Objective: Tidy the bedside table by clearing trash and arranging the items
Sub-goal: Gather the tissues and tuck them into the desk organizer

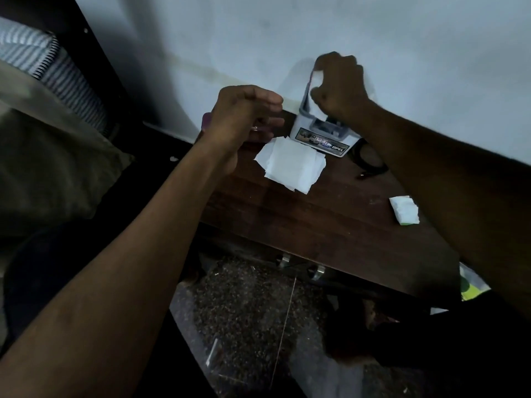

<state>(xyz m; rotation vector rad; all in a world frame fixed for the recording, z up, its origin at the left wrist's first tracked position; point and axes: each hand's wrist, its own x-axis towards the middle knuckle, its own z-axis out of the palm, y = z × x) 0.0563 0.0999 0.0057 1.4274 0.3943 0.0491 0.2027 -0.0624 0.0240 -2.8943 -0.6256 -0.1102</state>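
On the dark wooden bedside table (330, 222) a grey-white device with an OPEL label (321, 133) stands against the wall. My right hand (340, 84) is closed around the upright top part of this device. My left hand (247, 116) hovers to its left with fingers curled; a purple object (206, 122) shows behind it, and whether the hand holds it I cannot tell. A flat stack of white tissue papers (290, 166) lies in front of the device. A small crumpled white wrapper (404, 209) rests near the table's right side.
A black cord loop (367, 159) lies right of the device, under my right forearm. A bed with an olive pillow (51, 168) and striped bedding (43, 58) is at left. Speckled floor (253, 311) shows below the table, whose front carries two metal handles (300, 267).
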